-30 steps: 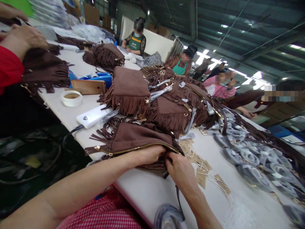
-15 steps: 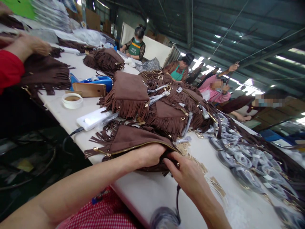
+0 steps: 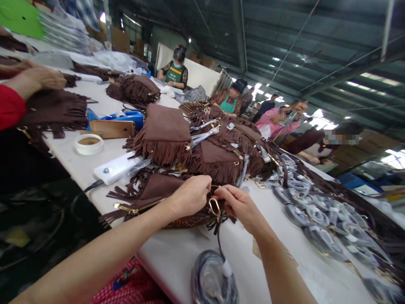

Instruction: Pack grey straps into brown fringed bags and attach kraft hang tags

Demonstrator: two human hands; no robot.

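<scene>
A brown fringed bag (image 3: pixel 163 185) lies before me at the table's front edge, its gold zipper running along the top. My left hand (image 3: pixel 193 195) is closed over the bag's right end, fingertips pinched at the zipped edge; what is between them is hidden. Close beside it, my right hand (image 3: pixel 236 204) pinches the corner of the same bag with thumb and forefinger. A gold clasp (image 3: pixel 214 207) hangs between the two hands. From below it a dark strap runs down to a plastic-wrapped coil (image 3: pixel 214 278) on the table.
More fringed bags (image 3: pixel 169 126) are heaped behind. Wrapped strap coils (image 3: pixel 322 236) cover the right side. At left are a tape roll (image 3: pixel 89 144), a phone (image 3: pixel 112 129) and a white corded device (image 3: pixel 115 169). A co-worker's red sleeve (image 3: pixel 12 105) is at far left; other people work beyond.
Both hands have come out of the bag's opening to its right end, where they now pinch the edge. The gold clasp has come into sight between them. The camera view has shifted slightly.
</scene>
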